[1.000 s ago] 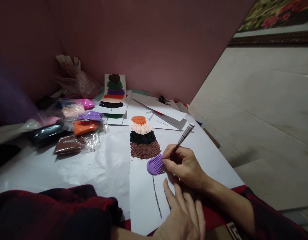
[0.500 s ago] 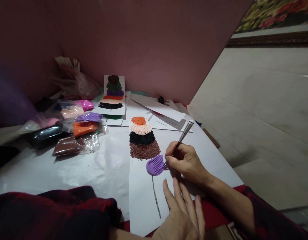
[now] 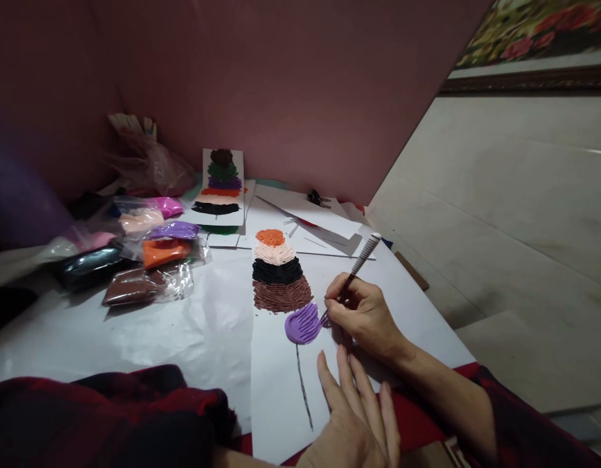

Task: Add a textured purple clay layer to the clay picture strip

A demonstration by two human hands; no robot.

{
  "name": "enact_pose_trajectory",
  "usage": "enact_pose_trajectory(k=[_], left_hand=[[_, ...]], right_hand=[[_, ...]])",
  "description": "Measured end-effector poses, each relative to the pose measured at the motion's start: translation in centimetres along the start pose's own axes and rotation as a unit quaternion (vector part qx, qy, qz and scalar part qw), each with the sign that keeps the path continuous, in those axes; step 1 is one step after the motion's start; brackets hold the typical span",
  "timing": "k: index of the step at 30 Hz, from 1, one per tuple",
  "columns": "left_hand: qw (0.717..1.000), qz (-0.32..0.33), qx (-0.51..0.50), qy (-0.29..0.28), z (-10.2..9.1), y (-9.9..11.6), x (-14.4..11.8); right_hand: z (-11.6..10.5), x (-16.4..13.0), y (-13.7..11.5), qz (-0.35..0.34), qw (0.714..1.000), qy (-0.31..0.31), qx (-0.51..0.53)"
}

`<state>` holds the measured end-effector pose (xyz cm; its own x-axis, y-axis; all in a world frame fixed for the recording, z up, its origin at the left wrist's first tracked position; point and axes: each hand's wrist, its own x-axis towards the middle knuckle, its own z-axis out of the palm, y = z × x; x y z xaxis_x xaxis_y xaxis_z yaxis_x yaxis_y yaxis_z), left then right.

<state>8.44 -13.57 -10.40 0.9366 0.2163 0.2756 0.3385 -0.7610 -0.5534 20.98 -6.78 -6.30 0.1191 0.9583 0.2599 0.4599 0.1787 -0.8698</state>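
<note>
My right hand (image 3: 361, 309) is closed around a fork (image 3: 365, 253) with a striped handle, held slanted like a pen. Its tines touch the right edge of a purple clay patch (image 3: 302, 325), which carries curved grooves. The patch lies on a white sheet (image 3: 276, 390), just below textured bands of brown clay (image 3: 282, 294), black clay (image 3: 277, 270), pale peach clay (image 3: 275, 250) and orange clay (image 3: 270, 237). A thin dark drawn line (image 3: 303, 387) runs down from the purple. My left hand (image 3: 352, 416) rests flat on the sheet's lower right, fingers spread.
Several clear bags of coloured clay (image 3: 166, 251) lie to the left. Behind the sheet stands a finished-looking card with coloured bands (image 3: 222, 179), beside loose white papers (image 3: 310, 214) and keys (image 3: 319, 197). A pink wall (image 3: 281, 84) borders the table's back.
The fork and my right hand have shifted very slightly right, drawing a little purple clay outward at the patch's right edge. My left hand stays in place.
</note>
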Motion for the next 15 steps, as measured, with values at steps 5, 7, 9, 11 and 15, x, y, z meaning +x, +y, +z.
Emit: enact_pose_trajectory(k=[5, 7, 9, 11, 15], left_hand=[[1.0, -0.011, -0.002, 0.023, 0.15, 0.01, 0.09], [0.999, -0.026, -0.005, 0.031, 0.19, 0.04, 0.09], [0.999, -0.027, 0.002, 0.024, 0.14, 0.07, 0.06], [0.999, -0.005, 0.044, -0.01, 0.0, 0.11, 0.01], [0.985, 0.032, 0.147, -0.089, -0.31, 0.29, -0.06]], right_hand=[[-0.02, 0.16, 0.23, -0.004, 0.999, 0.037, 0.037], [-0.05, 0.21, 0.27, -0.009, 0.995, 0.073, 0.072], [-0.03, 0.23, 0.25, -0.022, 0.989, 0.108, 0.098], [0.05, 0.22, 0.16, -0.021, 0.988, 0.108, 0.11], [0.2, 0.23, -0.1, 0.034, 0.992, 0.051, 0.11]])
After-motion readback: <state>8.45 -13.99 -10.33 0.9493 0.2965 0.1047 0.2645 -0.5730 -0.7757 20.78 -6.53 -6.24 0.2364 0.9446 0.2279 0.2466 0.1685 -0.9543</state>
